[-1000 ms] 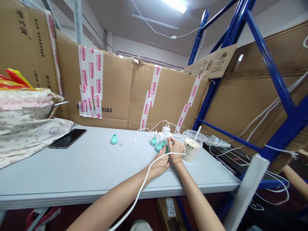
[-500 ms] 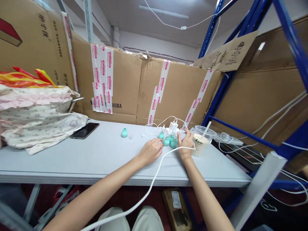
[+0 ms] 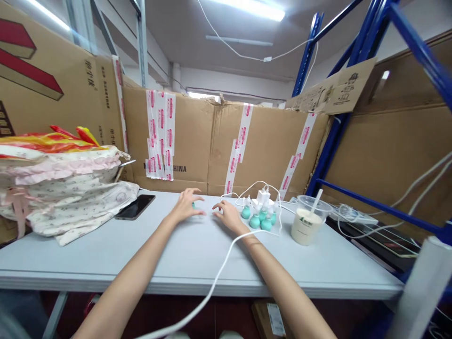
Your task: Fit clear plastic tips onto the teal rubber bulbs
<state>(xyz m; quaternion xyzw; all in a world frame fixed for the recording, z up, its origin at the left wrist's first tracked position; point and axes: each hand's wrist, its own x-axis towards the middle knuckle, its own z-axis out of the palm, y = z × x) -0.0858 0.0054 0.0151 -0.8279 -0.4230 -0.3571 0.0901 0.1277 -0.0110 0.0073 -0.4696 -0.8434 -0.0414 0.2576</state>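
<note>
My left hand (image 3: 184, 205) is over the left middle of the table, its thumb and fingers spread apart. A small teal bulb (image 3: 193, 205) shows in the gap between them, mostly hidden behind the hand; I cannot tell if they touch. Facing it, my right hand (image 3: 229, 215) reaches left with its fingers slightly bent and apart, above the tabletop, and no object shows in it. Just right of that hand stands a cluster of several round teal bulbs (image 3: 266, 223) with clear pointed tips.
A white charger (image 3: 263, 195) with looping cables sits behind the cluster. To its right stands a plastic cup (image 3: 306, 226) with a straw. A white cable (image 3: 226, 263) crosses in front of my right arm. At left lie a phone (image 3: 136, 207) and a cloth bag (image 3: 77, 188); cardboard (image 3: 192, 141) walls the back.
Both hands have left the bulb cluster and moved left, the left one to the lone teal bulb. Their fingers have spread. The head view has shifted slightly.
</note>
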